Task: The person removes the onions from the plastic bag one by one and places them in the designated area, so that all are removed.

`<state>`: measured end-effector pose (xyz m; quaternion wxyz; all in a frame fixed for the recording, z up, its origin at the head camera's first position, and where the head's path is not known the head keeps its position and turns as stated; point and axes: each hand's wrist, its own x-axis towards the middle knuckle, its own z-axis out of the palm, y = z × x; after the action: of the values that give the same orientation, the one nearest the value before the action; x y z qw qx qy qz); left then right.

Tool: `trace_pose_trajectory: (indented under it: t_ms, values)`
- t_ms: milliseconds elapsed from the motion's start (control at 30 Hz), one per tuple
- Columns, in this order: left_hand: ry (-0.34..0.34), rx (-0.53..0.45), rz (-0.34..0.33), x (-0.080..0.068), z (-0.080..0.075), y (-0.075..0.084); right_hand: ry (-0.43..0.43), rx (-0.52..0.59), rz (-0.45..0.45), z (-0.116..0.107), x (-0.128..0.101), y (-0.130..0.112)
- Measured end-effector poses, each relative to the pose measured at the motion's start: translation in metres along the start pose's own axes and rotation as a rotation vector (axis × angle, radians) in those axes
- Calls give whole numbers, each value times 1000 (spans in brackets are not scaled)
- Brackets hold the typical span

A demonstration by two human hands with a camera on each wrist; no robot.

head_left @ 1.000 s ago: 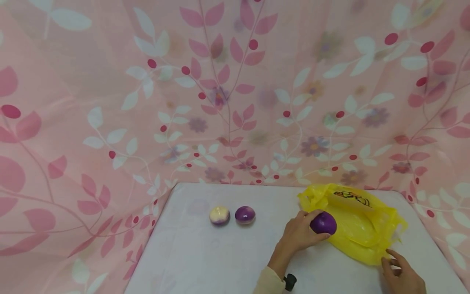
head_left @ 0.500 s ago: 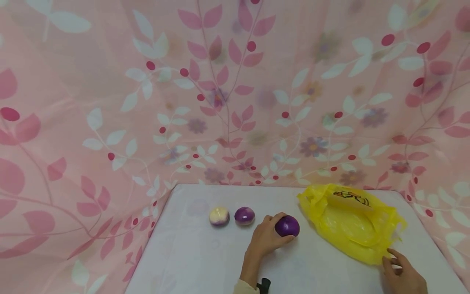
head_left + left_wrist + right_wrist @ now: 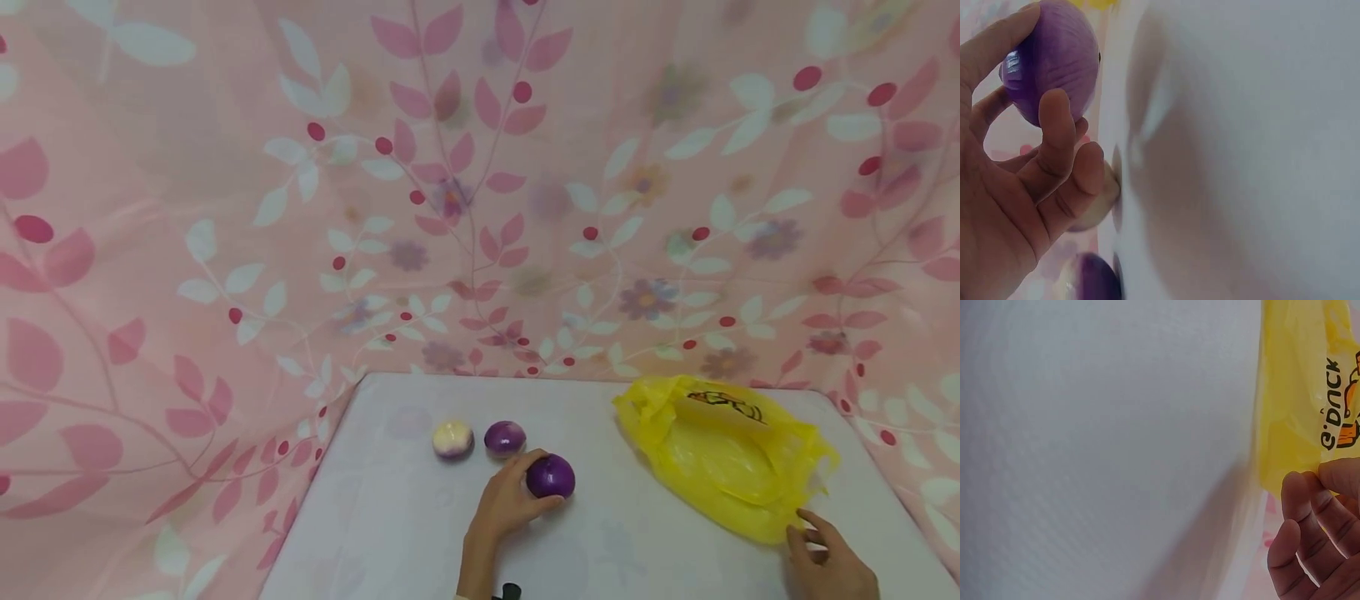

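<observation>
In the head view my left hand (image 3: 506,500) grips a glossy purple onion (image 3: 551,477) between thumb and fingers, above the table. The left wrist view shows this held onion (image 3: 1060,59) with paler streaks on its skin and a gap between it and the table. Just behind the hand lies a purple-and-cream round vegetable (image 3: 505,438), and left of that a mostly cream one (image 3: 453,440) with a purple underside. My right hand (image 3: 832,558) pinches the near right edge of a crumpled yellow plastic bag (image 3: 720,475); the right wrist view shows thumb and fingertips on the plastic (image 3: 1291,425).
The table (image 3: 360,533) has a white cover. Right behind it hangs a pink floral cloth (image 3: 480,208), which also runs along both sides. The bag lies at the table's right side, with its mouth gaping and a printed duck design on it.
My left hand has carried the purple onion leftward from over the yellow bag, toward the two other round vegetables. The right hand stays at the bag's edge.
</observation>
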<state>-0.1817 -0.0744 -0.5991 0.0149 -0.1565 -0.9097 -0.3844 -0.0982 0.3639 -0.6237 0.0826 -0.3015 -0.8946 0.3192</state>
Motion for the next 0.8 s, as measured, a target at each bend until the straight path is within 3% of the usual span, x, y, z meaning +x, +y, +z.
trace_pose_trajectory:
  t_ms: [200, 433, 800]
  values:
    - [13, -2, -1, -8, -16, -15, -37, -16, 44, 4, 1, -1]
    - [0, 32, -31, -14, -32, -33, -26, -28, 20, 5, 1, -3]
    - [34, -30, -36, -28, -52, -53, -76, -45, 78, 6, -1, -11]
